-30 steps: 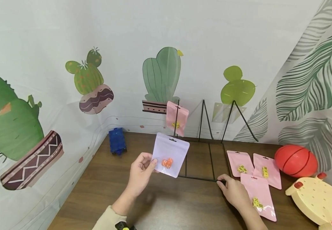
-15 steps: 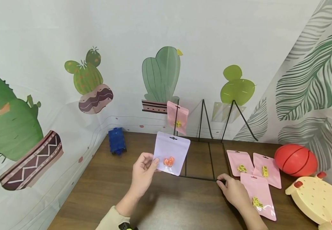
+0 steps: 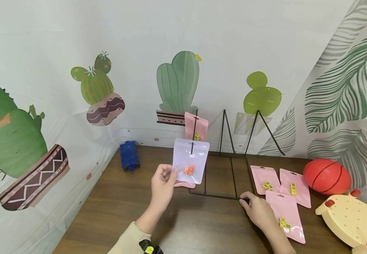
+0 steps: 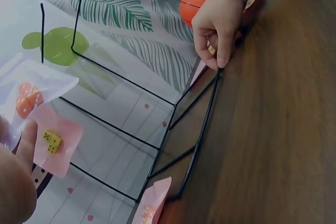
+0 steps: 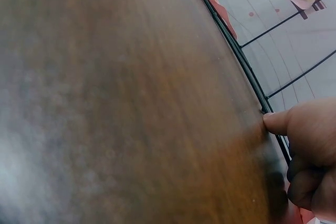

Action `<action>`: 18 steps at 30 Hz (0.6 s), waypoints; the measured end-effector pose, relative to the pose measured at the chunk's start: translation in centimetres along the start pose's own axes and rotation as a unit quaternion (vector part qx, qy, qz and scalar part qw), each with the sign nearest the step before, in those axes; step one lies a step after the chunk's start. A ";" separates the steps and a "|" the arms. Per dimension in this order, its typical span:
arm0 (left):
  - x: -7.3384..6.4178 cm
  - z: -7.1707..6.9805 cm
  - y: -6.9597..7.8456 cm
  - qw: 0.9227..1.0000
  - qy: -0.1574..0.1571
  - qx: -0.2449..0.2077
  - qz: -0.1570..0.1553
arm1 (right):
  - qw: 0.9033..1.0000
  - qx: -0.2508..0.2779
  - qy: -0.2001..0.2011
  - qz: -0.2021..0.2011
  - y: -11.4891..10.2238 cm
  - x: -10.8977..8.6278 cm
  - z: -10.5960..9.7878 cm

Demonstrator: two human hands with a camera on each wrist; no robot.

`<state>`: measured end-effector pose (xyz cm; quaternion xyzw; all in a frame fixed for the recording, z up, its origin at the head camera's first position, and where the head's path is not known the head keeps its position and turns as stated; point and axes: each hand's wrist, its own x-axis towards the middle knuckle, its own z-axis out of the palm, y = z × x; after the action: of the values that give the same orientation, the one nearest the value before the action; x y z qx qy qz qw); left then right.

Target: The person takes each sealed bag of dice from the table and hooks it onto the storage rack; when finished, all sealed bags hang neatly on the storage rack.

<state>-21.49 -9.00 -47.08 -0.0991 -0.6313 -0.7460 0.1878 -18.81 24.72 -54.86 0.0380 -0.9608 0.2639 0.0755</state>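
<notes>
My left hand (image 3: 164, 183) pinches the lower left edge of a lilac zip bag (image 3: 183, 157) with orange dice (image 3: 188, 170) inside. A prong of the black wire rack (image 3: 215, 196) runs through the bag's hang hole, its tip showing in front of the bag. Behind it, a pink bag (image 3: 202, 126) with yellow dice hangs on the same prong. The right hand (image 3: 259, 211) holds the rack's front right corner between thumb and fingers. In the left wrist view, another pink bag (image 4: 152, 203) with orange contents sits low by the rack's base.
Three pink bags (image 3: 286, 215) with yellow dice lie on the table right of the rack. Beyond them are a red ball (image 3: 327, 177) with black lines and a cream board (image 3: 355, 218) with red pegs. A blue object (image 3: 129, 155) stands at the back left.
The left hand has moved slightly up and right with the lilac bag. The prong now shows through its hang hole, where before the bag was in front. The right hand has stayed put.
</notes>
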 end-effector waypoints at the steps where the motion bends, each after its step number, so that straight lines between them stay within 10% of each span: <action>1: 0.2 0.3 -0.1 1.000 0.006 0.000 0.002 | 1.000 0.000 0.000 0.000 0.0 0.0 0.0; 18: 4.6 4.1 -2.2 0.997 0.065 -0.026 0.017 | 1.000 -0.006 -0.002 0.007 -0.1 0.1 0.1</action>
<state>-26.90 -5.46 -46.56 -0.0660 -0.5962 -0.7638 0.2382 -18.87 24.64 -54.88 0.0318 -0.9627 0.2588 0.0719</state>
